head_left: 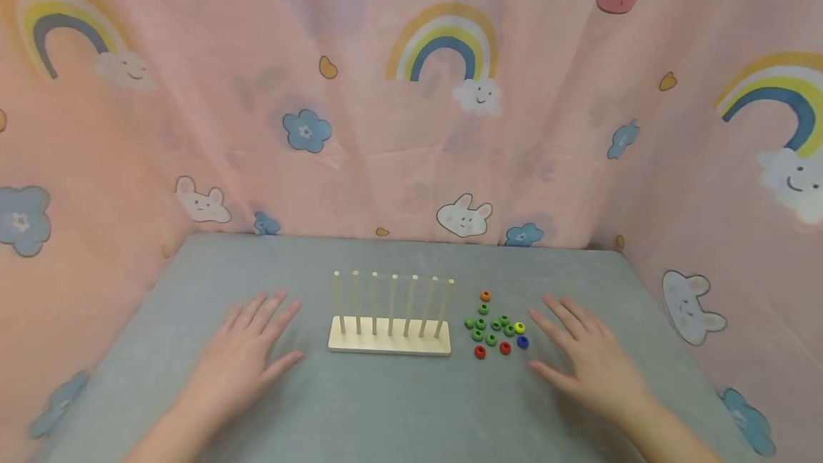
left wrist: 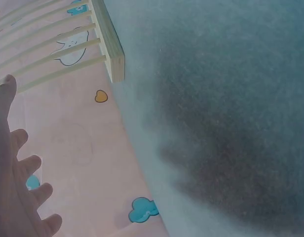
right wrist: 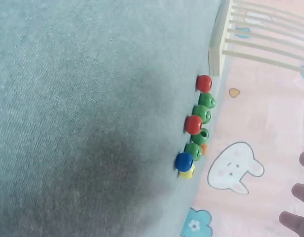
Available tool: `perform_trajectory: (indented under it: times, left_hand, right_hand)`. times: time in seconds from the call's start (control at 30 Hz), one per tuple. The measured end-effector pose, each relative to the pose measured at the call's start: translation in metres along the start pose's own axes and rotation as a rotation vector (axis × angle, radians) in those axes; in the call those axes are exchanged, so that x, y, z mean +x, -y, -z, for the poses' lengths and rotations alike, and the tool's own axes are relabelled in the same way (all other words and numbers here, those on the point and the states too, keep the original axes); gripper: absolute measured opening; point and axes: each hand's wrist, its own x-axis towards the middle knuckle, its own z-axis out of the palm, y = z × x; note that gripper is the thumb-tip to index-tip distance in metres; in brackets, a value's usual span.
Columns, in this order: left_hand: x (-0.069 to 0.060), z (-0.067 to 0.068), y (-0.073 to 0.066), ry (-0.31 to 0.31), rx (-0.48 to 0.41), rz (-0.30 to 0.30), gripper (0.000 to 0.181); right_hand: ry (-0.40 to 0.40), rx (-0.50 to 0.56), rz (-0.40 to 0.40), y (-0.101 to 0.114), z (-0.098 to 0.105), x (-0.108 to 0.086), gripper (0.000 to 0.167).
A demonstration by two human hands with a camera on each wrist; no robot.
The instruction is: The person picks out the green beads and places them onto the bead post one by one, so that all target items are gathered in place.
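A pale wooden rack [head_left: 389, 344] with several upright pegs stands mid-table, its pegs bare. Beads lie loose to its right: several green ones [head_left: 491, 340], two red [head_left: 480, 352], one orange [head_left: 485, 296], one yellow [head_left: 519, 328] and one blue [head_left: 523, 342]. My left hand [head_left: 241, 356], fingers spread, is left of the rack and holds nothing; the left wrist view shows its fingers [left wrist: 28, 165] and the rack's end [left wrist: 111, 47]. My right hand [head_left: 594, 359], also spread and holding nothing, is just right of the beads. In the right wrist view the blue bead [right wrist: 184, 162] lies beside the yellow one.
The grey table [head_left: 386, 413] is bounded at the back and both sides by a pink curtain [head_left: 360, 184] printed with rainbows, clouds, rabbits and flowers. The hands cast soft shadows on the tabletop.
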Motion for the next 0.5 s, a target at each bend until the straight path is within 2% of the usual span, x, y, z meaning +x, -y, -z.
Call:
perform_trajectory:
  times: [0.27,0.5]
  left_hand:
    - [0.007,-0.007,-0.001,0.0,-0.071,0.019,0.073]
    - [0.013,-0.012,-0.004,0.072,-0.179,0.084,0.076]
  right_hand:
    - [-0.054,0.041,0.021,0.005,-0.005,0.004,0.067]
    - [-0.027,0.075,-0.027,0.011,-0.013,0.013,0.053]
